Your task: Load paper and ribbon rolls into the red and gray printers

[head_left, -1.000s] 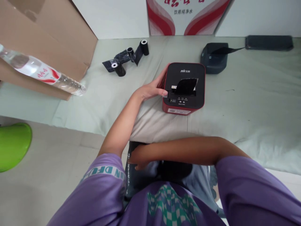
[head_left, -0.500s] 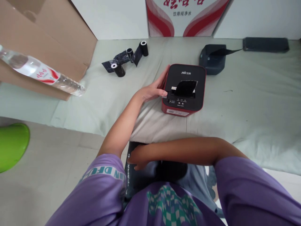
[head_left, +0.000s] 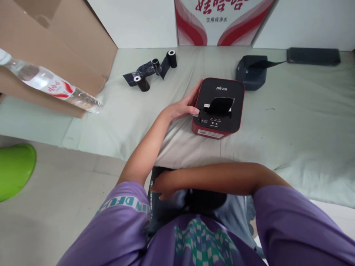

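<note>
A receipt printer [head_left: 222, 83] with a black top and red sides stands on the cloth-covered surface, black paper [head_left: 221, 106] sticking up out of its slot. Against its left side is my left hand [head_left: 184, 108], closed around the edge. The thumb presses on a small tab at the top's left edge, while the fingers go down the side and are partly hidden. My right hand [head_left: 165, 184] rests on my lap below the surface's front edge, holding nothing visible. Its thumb lies apart from the fingers, which are partly out of sight.
Unrolled black paper rolls [head_left: 142, 83] lie behind to the left. At the back right are a smaller dark printer [head_left: 251, 79] with black paper coming out and a flat dark box [head_left: 313, 56]. A water bottle [head_left: 55, 85] and cardboard box [head_left: 80, 48] stand at left.
The whole view has shifted slightly, so things sit a little lower and further right. My left hand keeps its hold on the printer, and my right hand stays on my lap.
</note>
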